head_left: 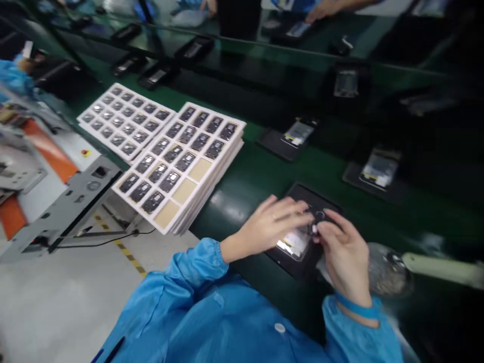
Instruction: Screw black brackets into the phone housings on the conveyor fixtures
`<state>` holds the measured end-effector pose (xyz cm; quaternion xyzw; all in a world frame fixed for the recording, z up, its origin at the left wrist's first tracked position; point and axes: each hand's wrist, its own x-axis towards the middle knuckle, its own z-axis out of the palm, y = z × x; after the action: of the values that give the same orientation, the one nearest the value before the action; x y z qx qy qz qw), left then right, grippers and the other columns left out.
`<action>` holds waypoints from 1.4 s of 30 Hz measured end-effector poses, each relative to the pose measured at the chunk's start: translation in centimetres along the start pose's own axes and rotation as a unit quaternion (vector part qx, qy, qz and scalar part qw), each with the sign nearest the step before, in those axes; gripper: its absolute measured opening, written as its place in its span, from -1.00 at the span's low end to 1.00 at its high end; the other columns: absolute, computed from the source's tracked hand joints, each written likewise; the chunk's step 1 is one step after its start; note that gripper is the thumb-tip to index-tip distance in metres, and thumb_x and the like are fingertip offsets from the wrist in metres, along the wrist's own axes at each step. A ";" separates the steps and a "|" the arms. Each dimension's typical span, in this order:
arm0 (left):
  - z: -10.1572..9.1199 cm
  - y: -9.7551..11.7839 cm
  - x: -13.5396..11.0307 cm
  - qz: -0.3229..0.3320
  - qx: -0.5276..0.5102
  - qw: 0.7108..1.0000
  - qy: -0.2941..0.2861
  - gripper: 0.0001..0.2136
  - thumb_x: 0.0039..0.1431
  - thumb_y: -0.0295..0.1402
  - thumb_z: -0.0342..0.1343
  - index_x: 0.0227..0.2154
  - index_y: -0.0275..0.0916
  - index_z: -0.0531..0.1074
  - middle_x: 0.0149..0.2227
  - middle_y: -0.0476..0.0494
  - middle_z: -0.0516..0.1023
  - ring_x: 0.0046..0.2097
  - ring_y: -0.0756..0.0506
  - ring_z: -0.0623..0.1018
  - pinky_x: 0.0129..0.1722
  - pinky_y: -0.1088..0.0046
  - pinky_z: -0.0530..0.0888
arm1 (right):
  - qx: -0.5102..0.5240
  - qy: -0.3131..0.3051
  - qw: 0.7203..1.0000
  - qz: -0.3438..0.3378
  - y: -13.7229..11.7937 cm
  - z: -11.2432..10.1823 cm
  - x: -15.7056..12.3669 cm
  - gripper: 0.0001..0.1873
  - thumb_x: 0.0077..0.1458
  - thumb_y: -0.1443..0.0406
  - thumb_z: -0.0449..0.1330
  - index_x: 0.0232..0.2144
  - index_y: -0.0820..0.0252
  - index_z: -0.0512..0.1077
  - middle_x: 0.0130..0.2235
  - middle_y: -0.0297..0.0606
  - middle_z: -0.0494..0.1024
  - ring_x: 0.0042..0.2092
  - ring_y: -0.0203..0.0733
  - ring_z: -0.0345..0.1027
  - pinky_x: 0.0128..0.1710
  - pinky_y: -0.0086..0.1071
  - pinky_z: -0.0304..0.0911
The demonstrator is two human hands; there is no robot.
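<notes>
A phone assembly with a shiny silver face [295,244] lies in a black holder [308,194] on the dark green bench in front of me. My left hand [270,227] reaches over it from the left, fingers stretched out, fingertips at the top of the assembly. From the right, my right hand [346,252] pinches a small dark part [319,216] with a round ring on it, between thumb and forefinger. The part is close to the left fingertips; whether it touches the assembly I cannot tell. My hands cover much of the assembly's upper end.
Stacked white trays [204,189] of dark phone parts stand on the left, with another tray [124,121] behind. More assemblies [298,132] sit on black holders across the bench. Right of my hand lie a clear bag [389,277] and a pale handle [440,267]. A co-worker's hand [323,10] works opposite.
</notes>
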<state>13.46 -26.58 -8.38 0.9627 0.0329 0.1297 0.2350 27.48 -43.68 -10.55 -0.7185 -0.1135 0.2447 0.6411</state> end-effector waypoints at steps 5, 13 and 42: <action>3.6 -0.7 0.3 -0.185 -0.034 0.981 -0.041 -0.47 0.59 -0.35 -0.10 0.52 -0.37 0.17 0.54 -0.50 0.24 0.62 -0.34 0.15 0.58 -0.31 0.13 | -0.108 0.086 0.990 -0.031 1.2 -3.3 2.6 -0.31 0.00 -0.17 0.49 0.03 0.13 0.63 -0.16 -0.15 0.65 -0.16 -0.12 0.53 -0.11 -0.20 0.51; 4.0 2.9 -4.7 -0.178 -0.051 0.981 -0.064 -0.45 0.58 -0.41 -0.17 0.56 -0.25 0.08 0.58 -0.44 0.20 0.65 -0.34 0.06 0.57 -0.40 0.06 | -0.276 -0.046 0.955 -0.094 0.5 -4.4 1.1 -0.54 0.31 -0.07 0.28 0.09 -0.01 0.66 -0.03 -0.20 0.69 -0.08 -0.11 0.56 -0.01 -0.18 0.45; 4.3 4.8 -2.4 -0.082 0.049 0.991 -0.098 -0.57 0.59 -0.08 -0.02 0.36 0.02 0.48 0.41 -0.30 0.48 0.48 -0.37 0.38 0.48 -0.33 0.13 | -0.330 -0.076 0.922 -0.185 0.8 -3.8 -1.0 -0.71 0.45 0.09 0.18 0.09 -0.08 0.60 0.03 -0.29 0.70 -0.01 -0.06 0.58 0.16 -0.05 0.36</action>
<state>12.29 -33.05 -10.44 0.9752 0.0947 0.0132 0.1995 28.44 -47.58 -10.92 -0.8349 -0.3671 0.1244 0.3907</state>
